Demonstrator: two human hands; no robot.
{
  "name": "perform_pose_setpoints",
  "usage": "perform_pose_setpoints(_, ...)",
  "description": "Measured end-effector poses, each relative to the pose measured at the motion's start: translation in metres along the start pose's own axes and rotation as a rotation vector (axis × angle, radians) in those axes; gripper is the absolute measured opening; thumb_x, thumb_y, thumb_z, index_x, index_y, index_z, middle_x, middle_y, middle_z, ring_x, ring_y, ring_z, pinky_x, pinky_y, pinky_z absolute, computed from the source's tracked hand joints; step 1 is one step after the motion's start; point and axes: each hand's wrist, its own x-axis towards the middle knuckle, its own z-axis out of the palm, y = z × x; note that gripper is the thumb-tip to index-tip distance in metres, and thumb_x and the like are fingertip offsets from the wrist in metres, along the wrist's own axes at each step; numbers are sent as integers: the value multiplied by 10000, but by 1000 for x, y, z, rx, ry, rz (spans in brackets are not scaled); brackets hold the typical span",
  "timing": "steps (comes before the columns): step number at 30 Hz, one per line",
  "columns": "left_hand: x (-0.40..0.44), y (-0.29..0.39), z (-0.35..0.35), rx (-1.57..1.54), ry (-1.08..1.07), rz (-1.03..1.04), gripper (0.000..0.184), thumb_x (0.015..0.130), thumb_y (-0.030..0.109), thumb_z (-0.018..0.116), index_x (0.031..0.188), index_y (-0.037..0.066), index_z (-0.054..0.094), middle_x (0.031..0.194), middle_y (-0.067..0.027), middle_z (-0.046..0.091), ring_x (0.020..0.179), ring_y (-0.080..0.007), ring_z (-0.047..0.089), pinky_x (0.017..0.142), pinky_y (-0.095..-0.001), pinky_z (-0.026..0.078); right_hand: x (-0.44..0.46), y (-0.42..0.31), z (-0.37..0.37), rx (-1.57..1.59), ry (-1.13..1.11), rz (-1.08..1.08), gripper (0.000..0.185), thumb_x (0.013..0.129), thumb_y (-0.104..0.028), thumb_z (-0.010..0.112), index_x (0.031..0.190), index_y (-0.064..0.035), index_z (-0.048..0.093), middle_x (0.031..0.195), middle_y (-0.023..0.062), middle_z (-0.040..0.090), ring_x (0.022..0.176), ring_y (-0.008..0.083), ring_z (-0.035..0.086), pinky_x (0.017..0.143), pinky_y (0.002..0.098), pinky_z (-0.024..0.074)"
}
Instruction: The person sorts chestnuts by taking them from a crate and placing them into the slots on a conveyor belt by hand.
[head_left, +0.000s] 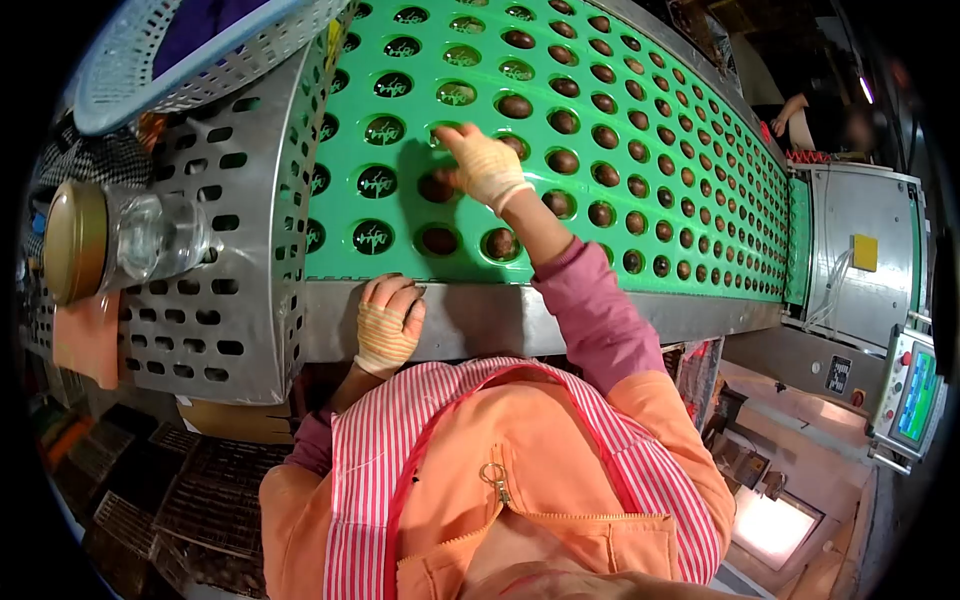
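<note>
A green tray surface [580, 180] has rows of round cups, most holding brown round objects like the one at the near edge [501, 243]. My right hand [485, 168], in a striped glove with bare fingertips, is over the left part of the tray. Its fingers are apart near a cup with a brown object [438, 186], partly hidden by the fingertips. Whether they touch it, I cannot tell. My left hand [390, 325], in a similar glove, rests on the metal front rim [470, 315], holding nothing. The leftmost cups [375, 182] show dark bottoms with white marks.
A perforated metal guard [210, 240] borders the tray's left end, with a gold-lidded jar [160, 238] on it. Above is a plastic basket [240, 70]. At the right stand a metal housing [860, 240] and a control screen [915, 392]. Another person's arm [790, 112] shows at upper right.
</note>
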Motion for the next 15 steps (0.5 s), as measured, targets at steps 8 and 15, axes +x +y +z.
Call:
perform_pose_setpoints(8,13,-2,4,-11,-49,-18,172,859,142,650,998,44,672,1058,-125,626,979,-337,579,880,-451,457,-21,17,25,-40,457,-41,460,865,-211,603,1303,-140,479,1431,103,430,1327,352,395,1052,530,353)
perform_pose_setpoints(15,41,10,27,-159,-149,-98,219,896,168,621,1055,23,660,1110,-155,625,1027,-330,600,908,-393,475,-206,96,67,-134,515,763,700,890,-450,563,1407,-15,380,1497,217,321,1377,417,293,1075,638,242)
